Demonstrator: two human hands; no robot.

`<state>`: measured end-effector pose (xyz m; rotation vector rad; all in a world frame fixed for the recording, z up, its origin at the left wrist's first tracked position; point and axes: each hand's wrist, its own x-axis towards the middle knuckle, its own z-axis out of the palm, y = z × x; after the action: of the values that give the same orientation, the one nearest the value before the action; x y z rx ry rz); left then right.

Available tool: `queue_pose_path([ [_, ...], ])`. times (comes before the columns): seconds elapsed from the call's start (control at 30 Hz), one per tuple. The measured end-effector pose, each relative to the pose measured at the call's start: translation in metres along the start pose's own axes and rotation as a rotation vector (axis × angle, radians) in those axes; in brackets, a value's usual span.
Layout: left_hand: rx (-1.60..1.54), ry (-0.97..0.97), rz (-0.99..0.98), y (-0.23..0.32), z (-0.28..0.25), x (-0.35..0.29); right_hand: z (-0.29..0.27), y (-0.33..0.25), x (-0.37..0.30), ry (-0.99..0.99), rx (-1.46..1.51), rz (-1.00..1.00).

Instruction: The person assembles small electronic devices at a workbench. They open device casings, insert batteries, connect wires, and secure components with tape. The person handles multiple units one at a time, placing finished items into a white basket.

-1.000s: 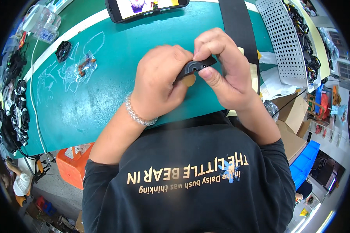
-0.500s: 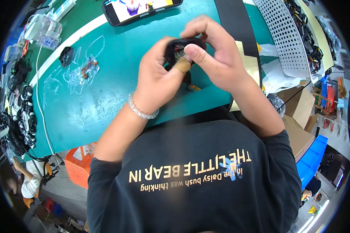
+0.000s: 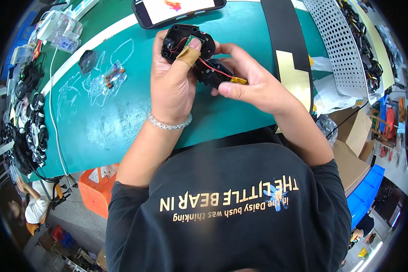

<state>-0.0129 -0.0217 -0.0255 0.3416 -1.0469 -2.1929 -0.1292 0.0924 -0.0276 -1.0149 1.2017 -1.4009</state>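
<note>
An opened black plastic casing (image 3: 174, 32) with thin red wires and a bit of green circuit board is in my left hand (image 3: 171, 93). The left thumb, wrapped in tan tape (image 3: 188, 55), presses on the board inside. My right hand (image 3: 258, 84) grips a second black casing part (image 3: 209, 75), tilted below and right of the first. Red wires run between the parts to a small yellow-wrapped piece (image 3: 238, 80) by the right thumb. The right fingers are partly hidden behind the part. Both hands are above the green table mat (image 3: 136, 97).
A phone (image 3: 179, 12) with a lit screen lies beyond my hands. To the left are a small black part (image 3: 87, 61), a crumpled clear bag (image 3: 106, 81) and bundled black cables (image 3: 31, 129). A perforated white basket (image 3: 335, 50) of cabled parts stands at the right.
The black casing, enclosed between both hands before, is now spread into two wired parts. My right hand has moved down with one part; my left has tilted the other into view.
</note>
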Motion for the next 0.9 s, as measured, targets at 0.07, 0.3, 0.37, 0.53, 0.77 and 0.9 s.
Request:
queue_pose_path([
  [0.07,0.052,0.046,0.091,-0.007,-0.004,0.002,0.002,-0.001,0.000,0.036,0.006,0.073],
  [0.3,0.262,0.127,0.002,-0.001,-0.005,0.005,-0.005,-0.021,-0.001,0.312,-0.166,-0.077],
  [0.37,0.279,0.068,-0.042,-0.001,-0.004,0.003,-0.015,-0.027,-0.001,0.316,-0.238,-0.098],
  [0.53,0.233,-0.019,-0.097,0.001,-0.006,0.004,-0.017,-0.026,-0.001,0.365,-0.191,-0.110],
  [0.77,0.130,-0.076,-0.253,0.007,-0.008,0.007,-0.033,-0.023,0.000,0.353,-0.156,-0.098],
  [0.9,0.249,-0.162,-0.306,0.004,-0.015,0.009,-0.033,-0.024,0.001,0.368,-0.066,-0.111],
])
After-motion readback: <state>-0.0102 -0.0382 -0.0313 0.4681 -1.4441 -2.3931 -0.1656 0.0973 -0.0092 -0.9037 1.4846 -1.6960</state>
